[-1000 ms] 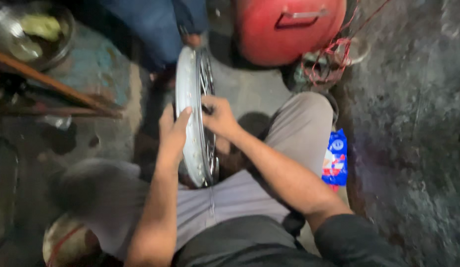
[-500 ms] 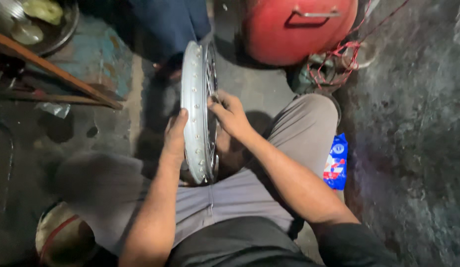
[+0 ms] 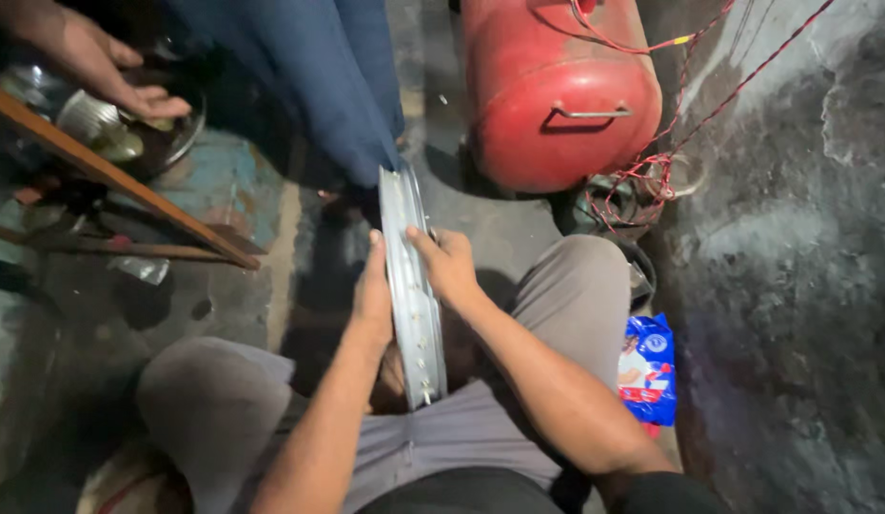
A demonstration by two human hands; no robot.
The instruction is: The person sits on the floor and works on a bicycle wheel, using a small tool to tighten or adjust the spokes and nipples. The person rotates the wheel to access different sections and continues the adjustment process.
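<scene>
- One silver wheel rim (image 3: 411, 286), standing on edge.
- Two hands on the rim: the left hand (image 3: 374, 297) and the right hand (image 3: 447, 266), one to each side.
- One other person's hand (image 3: 100, 62), far left of the rim, above one metal bowl (image 3: 181, 138).
- One red tank (image 3: 547, 86), beyond the rim to the right.
- One blue packet (image 3: 649, 369), right of the rim.
- Two wooden sticks (image 3: 128, 181), left of the rim.

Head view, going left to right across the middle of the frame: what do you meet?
Wooden stick → left hand → metal wheel rim → right hand → blue packet → rough grey wall.
</scene>
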